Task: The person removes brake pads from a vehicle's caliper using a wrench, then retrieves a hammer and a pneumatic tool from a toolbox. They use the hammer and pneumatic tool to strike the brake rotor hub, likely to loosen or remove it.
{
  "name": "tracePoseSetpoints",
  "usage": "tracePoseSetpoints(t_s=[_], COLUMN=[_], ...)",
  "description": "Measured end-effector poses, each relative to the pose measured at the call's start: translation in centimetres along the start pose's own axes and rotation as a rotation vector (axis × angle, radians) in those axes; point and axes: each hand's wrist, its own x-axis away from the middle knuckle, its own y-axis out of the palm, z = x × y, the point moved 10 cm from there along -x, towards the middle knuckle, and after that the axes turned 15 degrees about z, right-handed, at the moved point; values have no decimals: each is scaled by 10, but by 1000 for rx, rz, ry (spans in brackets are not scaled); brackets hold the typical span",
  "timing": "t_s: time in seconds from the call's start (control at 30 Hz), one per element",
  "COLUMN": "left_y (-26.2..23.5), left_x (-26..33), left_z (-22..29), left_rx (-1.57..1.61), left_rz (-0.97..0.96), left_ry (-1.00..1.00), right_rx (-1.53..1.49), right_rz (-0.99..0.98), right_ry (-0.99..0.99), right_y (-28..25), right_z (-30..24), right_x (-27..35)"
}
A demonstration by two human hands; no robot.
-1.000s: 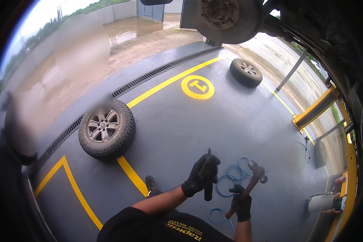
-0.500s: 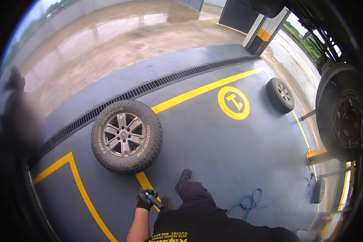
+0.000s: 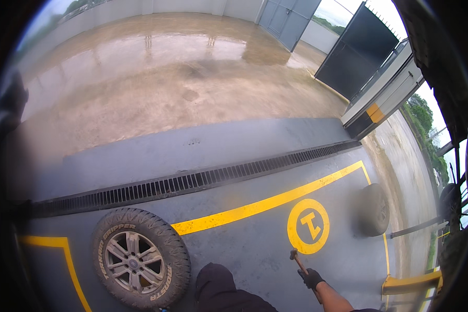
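My right hand [image 3: 311, 278], in a black glove, is closed around the wooden handle of a hammer [image 3: 300, 263]. Its dark head points up and away, over the grey floor below the yellow painted circle [image 3: 308, 226]. My left hand is out of the picture. Only a small blue bit, perhaps of a tool, shows at the lower edge by the large wheel [image 3: 135, 262]. That wheel lies on its side to my left, its spoked silver rim facing up.
Another wheel [image 3: 375, 210] rests at the right near a yellow line. A yellow lift arm [image 3: 412, 284] reaches in at the lower right, with dark vehicle parts above. A drain grate [image 3: 203, 179] crosses the floor; a wet yard [image 3: 166, 78] and dark gate [image 3: 356, 52] lie beyond.
The view has tilted up and shifted, so more of the yard shows. My left hand with its dark, blue-banded tool has left the picture. My right hand with the hammer has come into view.
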Motion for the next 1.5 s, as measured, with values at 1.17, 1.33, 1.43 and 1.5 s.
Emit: tracePoseSetpoints(t_s=[1.17, 1.33, 1.43, 1.5], left_y=[1385, 1428, 1447, 1434], left_x=[748, 771, 816, 881], left_z=[-524, -698, -779, -820], left_rx=[-956, -1630, -1493, -960], left_rz=[-2363, -2095, -2393, -2853], left_ry=[1547, 441, 637, 1227], right_rx=[-1274, -1798, -1775, -1880], right_rz=[511, 770, 819, 1003], right_ry=[-81, 84, 309, 279], right_y=[-664, -712, -724, -747], right_z=[-380, -269, -199, -160], right_x=[-531, -609, -648, -662])
